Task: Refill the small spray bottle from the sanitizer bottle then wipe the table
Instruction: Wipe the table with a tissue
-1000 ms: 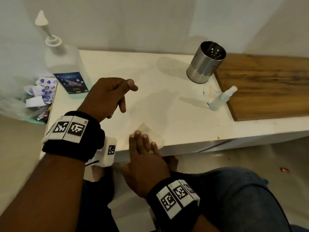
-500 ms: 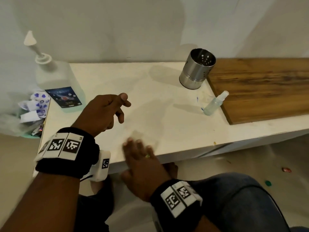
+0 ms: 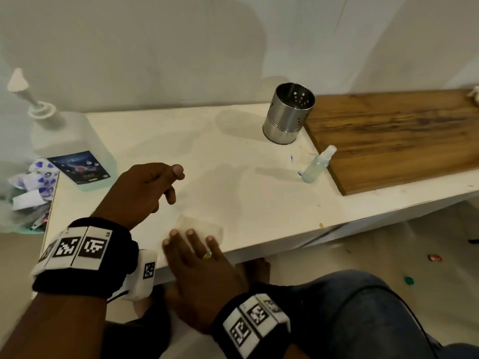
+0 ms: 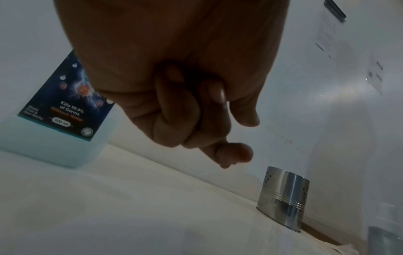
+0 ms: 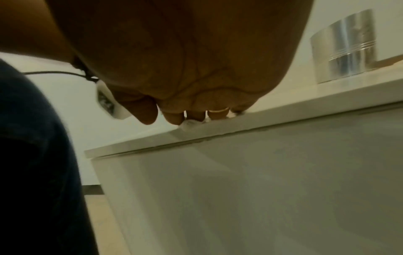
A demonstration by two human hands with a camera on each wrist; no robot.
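White tissue [image 3: 199, 225], thin and almost the same colour as the table [image 3: 233, 177], lies flat at the near edge of the table. The right hand [image 3: 204, 275] presses on it with straight fingers [image 3: 190, 235], spread a little, and a ring shows on one of them. In the right wrist view a small crumpled piece of the tissue [image 5: 191, 123] shows under the fingertips at the edge.

The left hand [image 3: 140, 193] hangs above the table, to the left of the tissue and a little farther back. Its fingers are loosely curled and it holds nothing; the left wrist view shows the same curled fingers [image 4: 185, 112] with air under them.

Farther back on the left stands the big sanitizer bottle [image 3: 72, 151] with a white pump and a dark blue label. On the right side the small spray bottle [image 3: 317, 165] stands upright, just beside the edge of a wooden board [image 3: 401, 136]; whether they touch I cannot tell. Behind it a steel holder [image 3: 289, 114] with holes stands near the wall, close to the board's corner. At the far left, off the table, a container [image 3: 23, 193] holds crumpled papers.
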